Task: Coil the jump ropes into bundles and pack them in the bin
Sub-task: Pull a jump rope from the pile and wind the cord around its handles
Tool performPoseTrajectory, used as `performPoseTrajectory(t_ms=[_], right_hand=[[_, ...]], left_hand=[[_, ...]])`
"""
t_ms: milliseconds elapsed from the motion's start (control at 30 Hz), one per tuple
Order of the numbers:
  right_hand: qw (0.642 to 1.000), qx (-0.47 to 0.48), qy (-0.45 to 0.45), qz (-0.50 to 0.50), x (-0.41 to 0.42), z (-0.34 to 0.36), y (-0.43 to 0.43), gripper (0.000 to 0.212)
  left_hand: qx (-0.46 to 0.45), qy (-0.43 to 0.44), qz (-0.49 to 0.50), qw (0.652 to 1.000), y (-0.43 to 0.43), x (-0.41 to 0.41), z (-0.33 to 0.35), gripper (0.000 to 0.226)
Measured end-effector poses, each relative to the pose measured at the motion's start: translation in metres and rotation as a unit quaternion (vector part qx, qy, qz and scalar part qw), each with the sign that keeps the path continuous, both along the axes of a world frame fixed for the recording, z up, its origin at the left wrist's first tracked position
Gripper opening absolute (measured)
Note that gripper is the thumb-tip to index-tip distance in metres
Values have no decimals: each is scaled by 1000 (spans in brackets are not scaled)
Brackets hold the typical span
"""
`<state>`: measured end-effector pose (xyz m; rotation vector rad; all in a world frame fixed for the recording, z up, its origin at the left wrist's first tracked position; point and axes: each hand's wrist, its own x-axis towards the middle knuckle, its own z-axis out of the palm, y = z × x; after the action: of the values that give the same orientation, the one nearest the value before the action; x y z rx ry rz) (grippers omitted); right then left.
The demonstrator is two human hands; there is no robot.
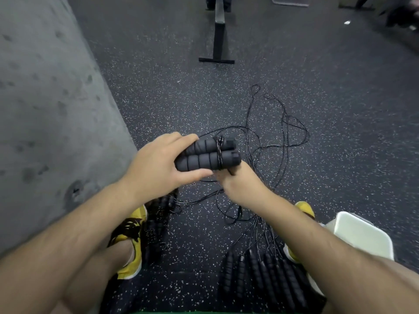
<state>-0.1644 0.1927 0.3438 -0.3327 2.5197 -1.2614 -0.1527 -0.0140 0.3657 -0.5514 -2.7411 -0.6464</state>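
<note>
Concrete wall (45,109) far left. Coiled bundles (158,218) on floor, just beside yellow shoe (131,234). L hand (158,164) grips jump rope handles (204,155), paired side by side, mid-air. Cord (219,152) wrapped round them. R hand (240,184) under handles' right end, fingers curled on cord. Loose ropes (272,137) tangled on floor beyond. White bin (362,234) near right.

Right hand (242,186) fingers hidden beneath handles (207,155); bin (362,234) partly behind forearm.
</note>
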Motion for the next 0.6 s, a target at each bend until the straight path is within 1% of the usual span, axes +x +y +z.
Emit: performPoseTrajectory(t_ms=[67, 100, 200, 300, 467, 600], right_hand=[[1000, -28, -10, -1, 6, 2, -5, 32], [1000, -24, -10, 15, 11, 3, -8, 32], [997, 19, -13, 73, 26, 4, -15, 34], [995, 46, 6, 89, 28, 9, -17, 35], [981, 121, 38, 146, 24, 23, -20, 39], [972, 150, 68, 165, 25, 23, -16, 38]], left_hand=[[-28, 13, 35, 999, -7, -8, -1, 68], [-42, 21, 55, 997, -12, -12, -2, 68], [-102, 46, 95, 989, -28, -19, -11, 74], [-150, 49, 96, 983, -39, -19, -20, 74], [-182, 47, 95, 978, -38, -24, -25, 75], [-166, 40, 93, 981, -33, -23, -27, 74]])
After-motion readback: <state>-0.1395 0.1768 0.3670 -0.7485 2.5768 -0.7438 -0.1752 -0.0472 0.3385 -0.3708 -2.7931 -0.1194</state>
